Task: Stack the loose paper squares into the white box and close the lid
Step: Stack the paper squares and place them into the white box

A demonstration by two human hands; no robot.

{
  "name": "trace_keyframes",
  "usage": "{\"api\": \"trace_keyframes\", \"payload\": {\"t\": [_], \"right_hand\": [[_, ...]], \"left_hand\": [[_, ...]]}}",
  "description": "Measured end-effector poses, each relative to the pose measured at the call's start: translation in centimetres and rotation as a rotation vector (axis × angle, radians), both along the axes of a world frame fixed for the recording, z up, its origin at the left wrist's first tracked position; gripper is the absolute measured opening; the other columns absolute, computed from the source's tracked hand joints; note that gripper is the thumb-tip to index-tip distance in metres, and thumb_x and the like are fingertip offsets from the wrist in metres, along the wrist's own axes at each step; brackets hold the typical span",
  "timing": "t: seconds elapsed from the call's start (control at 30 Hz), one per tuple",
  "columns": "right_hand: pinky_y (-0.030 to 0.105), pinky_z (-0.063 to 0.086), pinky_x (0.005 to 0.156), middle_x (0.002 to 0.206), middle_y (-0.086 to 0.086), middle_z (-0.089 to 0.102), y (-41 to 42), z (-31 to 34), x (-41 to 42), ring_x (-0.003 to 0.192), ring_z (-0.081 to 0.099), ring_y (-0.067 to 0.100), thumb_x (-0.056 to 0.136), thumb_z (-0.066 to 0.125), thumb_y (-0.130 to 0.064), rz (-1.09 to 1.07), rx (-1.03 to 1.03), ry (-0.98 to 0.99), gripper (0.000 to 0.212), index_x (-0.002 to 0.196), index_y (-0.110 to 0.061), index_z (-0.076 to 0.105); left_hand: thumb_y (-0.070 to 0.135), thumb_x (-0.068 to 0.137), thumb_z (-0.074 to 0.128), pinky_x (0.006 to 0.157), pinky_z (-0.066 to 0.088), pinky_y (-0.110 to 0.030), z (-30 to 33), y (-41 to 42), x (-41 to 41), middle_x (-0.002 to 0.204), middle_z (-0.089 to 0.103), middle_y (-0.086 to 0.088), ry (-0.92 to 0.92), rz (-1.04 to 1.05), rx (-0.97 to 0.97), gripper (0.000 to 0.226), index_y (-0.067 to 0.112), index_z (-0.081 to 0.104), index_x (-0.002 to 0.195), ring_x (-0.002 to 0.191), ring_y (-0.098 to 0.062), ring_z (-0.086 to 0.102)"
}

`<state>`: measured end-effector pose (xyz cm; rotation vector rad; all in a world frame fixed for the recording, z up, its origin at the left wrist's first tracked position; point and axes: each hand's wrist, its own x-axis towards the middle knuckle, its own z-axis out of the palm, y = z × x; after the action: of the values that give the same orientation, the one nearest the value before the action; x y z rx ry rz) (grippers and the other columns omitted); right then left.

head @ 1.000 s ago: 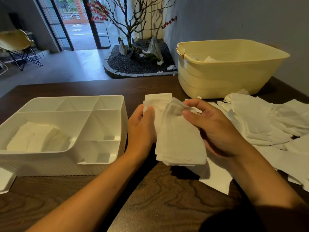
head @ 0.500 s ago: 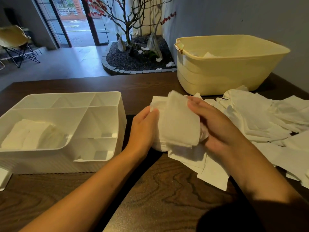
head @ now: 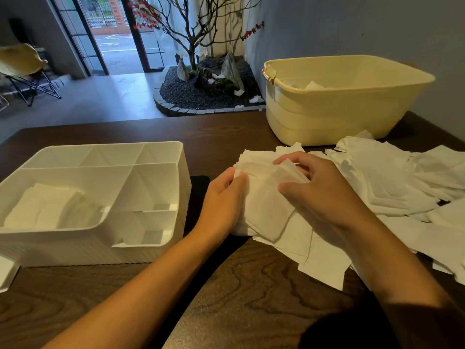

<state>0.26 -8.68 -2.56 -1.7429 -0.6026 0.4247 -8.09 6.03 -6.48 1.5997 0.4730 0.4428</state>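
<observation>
A white box (head: 181, 187) with several compartments stands open at the left of the dark wooden table; a stack of paper squares (head: 47, 210) lies in its big left compartment. My left hand (head: 222, 200) grips the left edge of a bundle of white paper squares (head: 266, 210) held low over the table. My right hand (head: 324, 192) pinches the same bundle from the right, thumb on top and fingers curled over its far edge. A loose heap of paper squares (head: 402, 187) spreads across the table to the right.
A cream plastic tub (head: 339, 114) with some paper inside stands at the back right. A white piece, possibly the lid (head: 6, 273), shows at the left edge. Beyond the table lie an indoor gravel bed with a bare tree (head: 201, 79) and a folding chair (head: 22, 69).
Both hands have lowered the paper bundle from upright in the air toward the table, onto the edge of the loose heap. The right hand's fingers now curl over its top.
</observation>
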Motion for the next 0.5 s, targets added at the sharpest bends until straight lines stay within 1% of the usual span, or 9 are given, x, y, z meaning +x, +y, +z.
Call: {"api": "trace_keyframes", "payload": {"t": [0.07, 0.13, 0.2, 0.23, 0.27, 0.33, 0.4, 0.43, 0.5], "right_hand": [[0.047, 0.062, 0.081, 0.093, -0.012, 0.069, -0.3, 0.2, 0.0, 0.092, 0.068, 0.015, 0.082, 0.07, 0.001, 0.07, 0.036, 0.016, 0.042, 0.101, -0.036, 0.07], [0.045, 0.061, 0.084, 0.096, -0.004, 0.071, -0.6, 0.5, 0.1, 0.095, 0.069, 0.02, 0.081, 0.069, 0.006, 0.23, 0.081, 0.091, 0.043, 0.102, -0.033, 0.073], [0.033, 0.059, 0.077, 0.095, 0.004, 0.072, -0.8, 1.0, -0.1, 0.09, 0.069, 0.02, 0.082, 0.068, 0.009, 0.404, 0.103, 0.113, 0.041, 0.105, -0.025, 0.073], [0.028, 0.057, 0.074, 0.095, 0.006, 0.072, -0.8, 1.1, -0.1, 0.088, 0.069, 0.018, 0.082, 0.068, 0.01, 0.44, 0.101, 0.078, 0.04, 0.106, -0.023, 0.073], [0.025, 0.056, 0.073, 0.094, 0.005, 0.072, -0.6, 1.1, -0.2, 0.086, 0.069, 0.015, 0.082, 0.068, 0.01, 0.432, 0.087, 0.018, 0.04, 0.106, -0.022, 0.072], [0.019, 0.054, 0.07, 0.089, -0.004, 0.072, -0.2, 0.7, -0.6, 0.081, 0.067, 0.008, 0.081, 0.07, 0.008, 0.329, 0.024, -0.133, 0.042, 0.103, -0.028, 0.072], [0.015, 0.051, 0.071, 0.089, -0.015, 0.071, 0.3, 0.2, -1.0, 0.084, 0.065, 0.001, 0.081, 0.069, 0.005, 0.199, -0.018, -0.274, 0.042, 0.099, -0.033, 0.073], [0.014, 0.051, 0.073, 0.09, -0.018, 0.071, 0.4, -0.1, -1.0, 0.088, 0.064, 0.0, 0.082, 0.068, 0.004, 0.155, -0.001, -0.311, 0.04, 0.098, -0.033, 0.074], [0.013, 0.051, 0.075, 0.091, -0.02, 0.071, 0.6, -0.4, -1.0, 0.092, 0.063, -0.001, 0.083, 0.069, -0.001, 0.098, 0.041, -0.346, 0.035, 0.098, -0.032, 0.073]], "left_hand": [[0.02, 0.103, 0.046, 0.075, 0.054, -0.036, 0.1, -0.1, -0.1, 0.097, 0.071, -0.01, -0.003, -0.017, 0.005, 0.024, 0.012, 0.068, 0.106, 0.097, -0.031, 0.067], [0.02, 0.104, 0.047, 0.078, 0.056, -0.036, 0.1, -0.1, -0.2, 0.097, 0.073, -0.006, -0.031, -0.017, -0.009, 0.024, 0.017, 0.071, 0.107, 0.096, -0.028, 0.069], [0.019, 0.104, 0.05, 0.076, 0.054, -0.036, 0.2, -0.1, -0.2, 0.098, 0.073, -0.01, -0.055, -0.022, -0.033, 0.024, 0.016, 0.073, 0.106, 0.094, -0.032, 0.069], [0.019, 0.103, 0.052, 0.073, 0.053, -0.036, 0.3, -0.1, -0.2, 0.097, 0.072, -0.014, -0.06, -0.031, -0.044, 0.023, 0.014, 0.074, 0.105, 0.09, -0.034, 0.068], [0.019, 0.103, 0.053, 0.07, 0.051, -0.036, 0.4, 0.0, -0.2, 0.096, 0.07, -0.018, -0.063, -0.047, -0.049, 0.022, 0.012, 0.074, 0.104, 0.085, -0.034, 0.067], [0.018, 0.103, 0.051, 0.069, 0.051, -0.033, 0.4, 0.1, -0.2, 0.097, 0.069, -0.021, -0.057, -0.095, -0.036, 0.024, 0.007, 0.072, 0.105, 0.085, -0.034, 0.067], [0.02, 0.104, 0.047, 0.071, 0.053, -0.026, 0.5, 0.0, -0.3, 0.1, 0.072, -0.017, -0.046, -0.144, -0.005, 0.028, 0.006, 0.072, 0.107, 0.094, -0.033, 0.069], [0.022, 0.105, 0.045, 0.073, 0.052, -0.024, 0.5, -0.2, -0.3, 0.101, 0.072, -0.014, -0.042, -0.168, 0.021, 0.032, 0.007, 0.072, 0.107, 0.096, -0.03, 0.069], [0.032, 0.107, 0.039, 0.078, 0.052, -0.025, 0.5, -0.4, -0.4, 0.101, 0.073, -0.009, -0.025, -0.196, 0.034, 0.039, 0.01, 0.071, 0.108, 0.095, -0.024, 0.07]]}}
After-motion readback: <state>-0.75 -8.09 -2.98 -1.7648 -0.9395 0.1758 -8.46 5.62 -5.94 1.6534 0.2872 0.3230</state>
